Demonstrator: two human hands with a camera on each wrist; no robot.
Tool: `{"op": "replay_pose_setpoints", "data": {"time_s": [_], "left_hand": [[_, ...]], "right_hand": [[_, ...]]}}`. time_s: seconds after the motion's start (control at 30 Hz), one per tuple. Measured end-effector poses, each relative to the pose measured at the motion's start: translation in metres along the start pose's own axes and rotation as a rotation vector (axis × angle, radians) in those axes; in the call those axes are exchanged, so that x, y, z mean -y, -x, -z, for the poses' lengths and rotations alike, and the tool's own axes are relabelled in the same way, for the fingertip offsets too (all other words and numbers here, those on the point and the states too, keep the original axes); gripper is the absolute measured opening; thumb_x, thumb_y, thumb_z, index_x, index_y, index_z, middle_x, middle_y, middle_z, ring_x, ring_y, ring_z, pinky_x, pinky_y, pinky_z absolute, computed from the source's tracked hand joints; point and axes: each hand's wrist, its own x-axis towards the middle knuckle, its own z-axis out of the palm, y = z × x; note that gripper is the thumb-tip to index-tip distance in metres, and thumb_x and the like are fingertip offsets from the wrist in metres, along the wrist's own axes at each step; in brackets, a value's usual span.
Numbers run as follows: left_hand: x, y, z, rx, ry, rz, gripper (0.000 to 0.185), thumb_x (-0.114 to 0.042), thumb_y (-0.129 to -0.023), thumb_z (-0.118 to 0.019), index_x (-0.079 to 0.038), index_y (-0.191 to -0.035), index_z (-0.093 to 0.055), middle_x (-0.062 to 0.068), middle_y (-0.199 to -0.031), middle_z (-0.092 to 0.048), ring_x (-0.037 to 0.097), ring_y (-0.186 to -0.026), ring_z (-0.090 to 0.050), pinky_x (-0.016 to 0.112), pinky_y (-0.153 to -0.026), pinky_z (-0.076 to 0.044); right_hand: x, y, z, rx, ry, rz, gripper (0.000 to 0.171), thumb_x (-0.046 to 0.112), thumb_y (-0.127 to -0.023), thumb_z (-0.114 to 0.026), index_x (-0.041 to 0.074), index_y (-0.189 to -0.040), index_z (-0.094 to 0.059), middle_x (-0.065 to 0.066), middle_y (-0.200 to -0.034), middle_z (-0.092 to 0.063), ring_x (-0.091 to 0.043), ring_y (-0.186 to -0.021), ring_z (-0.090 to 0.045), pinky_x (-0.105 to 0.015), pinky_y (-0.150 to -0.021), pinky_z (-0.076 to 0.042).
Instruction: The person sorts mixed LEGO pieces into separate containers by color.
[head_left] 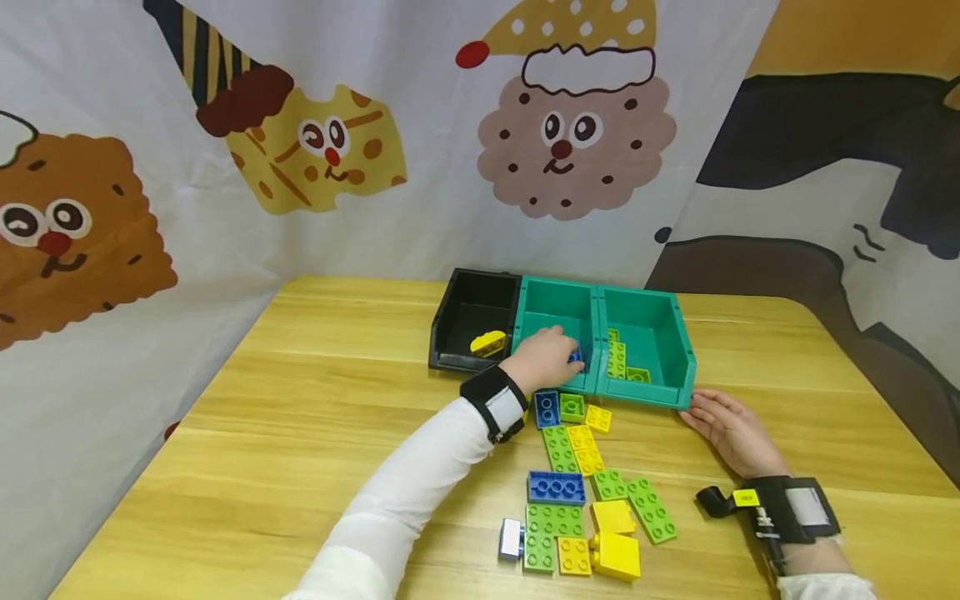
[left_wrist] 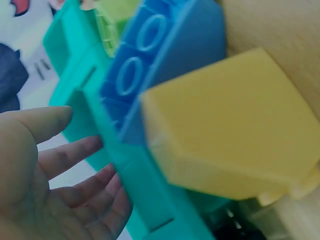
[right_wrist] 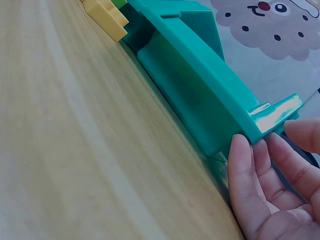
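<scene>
"What's there?"
"Wood table (head_left: 322, 392), stretching wide left, cartoon cloth (head_left: 435, 167) behind. A blue brick (head_left: 575, 355) sits in the middle teal bin (head_left: 557, 298)."
"Hands?"
"Left hand (head_left: 542, 358) loose, maybe touching it. Right hand (head_left: 737, 431) touches the right bin (head_left: 660, 337), fingers straight."

Perhaps a play corner: cartoon-printed cloth (head_left: 435, 192) hangs beyond the left hand (head_left: 542, 360), toy bricks (head_left: 555, 521) lying near it.

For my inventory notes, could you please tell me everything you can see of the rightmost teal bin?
The rightmost teal bin is open-topped, plastic-looking, with side walls sloping down to a low front. It stands upright on the wood-grained table against the middle teal bin and holds light green studded bricks at left. The right hand touches its front right corner.
</scene>
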Motion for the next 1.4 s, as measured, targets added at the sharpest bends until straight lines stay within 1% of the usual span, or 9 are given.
{"op": "replay_pose_setpoints", "data": {"time_s": [0.17,0.3,0.5,0.7,0.83,0.97,1.13,1.27,1.4], "left_hand": [[0.004,0.017,0.011,-0.067,0.127,-0.035,0.036,-0.035,-0.098,-0.050,-0.012,-0.122,-0.064,0.006,-0.122,-0.058,0.017,-0.108,-0.054,0.028,-0.091,-0.048],[0.012,0.037,0.014,-0.129,0.233,-0.054,0.035,-0.032,-0.098,-0.051,-0.011,-0.123,-0.063,0.006,-0.124,-0.058,0.017,-0.111,-0.055,0.029,-0.094,-0.048],[0.032,0.071,0.011,-0.191,0.330,-0.015,0.036,-0.032,-0.097,-0.052,-0.008,-0.123,-0.062,0.006,-0.122,-0.060,0.020,-0.112,-0.057,0.032,-0.096,-0.048],[0.045,0.093,0.009,-0.237,0.382,0.000,0.035,-0.030,-0.096,-0.056,-0.006,-0.119,-0.064,0.008,-0.117,-0.063,0.021,-0.108,-0.059,0.035,-0.094,-0.049],[0.044,0.107,0.004,-0.207,0.340,-0.035,0.036,-0.032,-0.095,-0.056,-0.007,-0.119,-0.064,0.006,-0.116,-0.063,0.019,-0.107,-0.060,0.032,-0.095,-0.049],[0.038,0.123,-0.001,-0.166,0.287,-0.075,0.038,-0.036,-0.094,-0.056,-0.009,-0.120,-0.064,0.006,-0.120,-0.062,0.019,-0.109,-0.059,0.034,-0.095,-0.049],[0.030,0.141,-0.003,-0.140,0.267,-0.115,0.039,-0.039,-0.093,-0.057,-0.012,-0.120,-0.064,0.007,-0.125,-0.061,0.021,-0.113,-0.058,0.036,-0.098,-0.047],[0.027,0.155,-0.005,-0.079,0.304,-0.149,0.041,-0.038,-0.092,-0.060,-0.012,-0.123,-0.062,0.007,-0.128,-0.059,0.022,-0.119,-0.054,0.038,-0.102,-0.044],[0.027,0.168,-0.012,0.013,0.377,-0.138,0.045,-0.042,-0.089,-0.061,-0.015,-0.125,-0.060,0.003,-0.128,-0.058,0.019,-0.118,-0.054,0.036,-0.101,-0.044]], "right_hand": [[0.000,-0.001,0.000,-0.004,0.007,-0.002,0.031,-0.001,-0.101,-0.035,0.006,-0.109,-0.064,-0.002,-0.105,-0.065,-0.012,-0.097,-0.064,-0.024,-0.088,-0.052],[0.000,-0.001,-0.001,-0.007,-0.004,-0.004,0.031,-0.002,-0.101,-0.034,0.005,-0.109,-0.064,-0.003,-0.105,-0.065,-0.013,-0.096,-0.065,-0.024,-0.088,-0.052],[0.000,0.000,0.000,0.022,-0.014,0.009,0.035,-0.004,-0.101,-0.030,0.005,-0.110,-0.063,-0.003,-0.106,-0.065,-0.013,-0.097,-0.064,-0.024,-0.089,-0.052],[0.001,-0.001,0.002,0.057,-0.044,0.030,0.037,-0.005,-0.101,-0.028,0.003,-0.112,-0.062,-0.004,-0.107,-0.064,-0.014,-0.099,-0.064,-0.025,-0.091,-0.051],[0.000,-0.003,0.002,0.053,-0.046,0.020,0.036,-0.005,-0.100,-0.029,0.002,-0.111,-0.062,-0.004,-0.107,-0.064,-0.015,-0.099,-0.064,-0.026,-0.091,-0.051],[0.000,-0.003,0.002,0.045,-0.049,0.020,0.037,-0.006,-0.100,-0.028,0.002,-0.111,-0.063,-0.005,-0.107,-0.064,-0.015,-0.099,-0.064,-0.026,-0.090,-0.051],[0.000,-0.002,0.003,0.041,-0.051,0.024,0.036,-0.005,-0.100,-0.029,0.003,-0.111,-0.063,-0.005,-0.107,-0.065,-0.015,-0.098,-0.064,-0.026,-0.090,-0.051],[-0.001,-0.001,0.003,0.050,-0.072,0.021,0.037,-0.006,-0.100,-0.028,0.002,-0.111,-0.062,-0.005,-0.106,-0.065,-0.015,-0.098,-0.064,-0.026,-0.090,-0.051],[-0.001,-0.001,0.003,0.058,-0.087,0.017,0.037,-0.006,-0.100,-0.028,0.002,-0.111,-0.063,-0.005,-0.107,-0.065,-0.015,-0.099,-0.064,-0.026,-0.090,-0.051]]}}
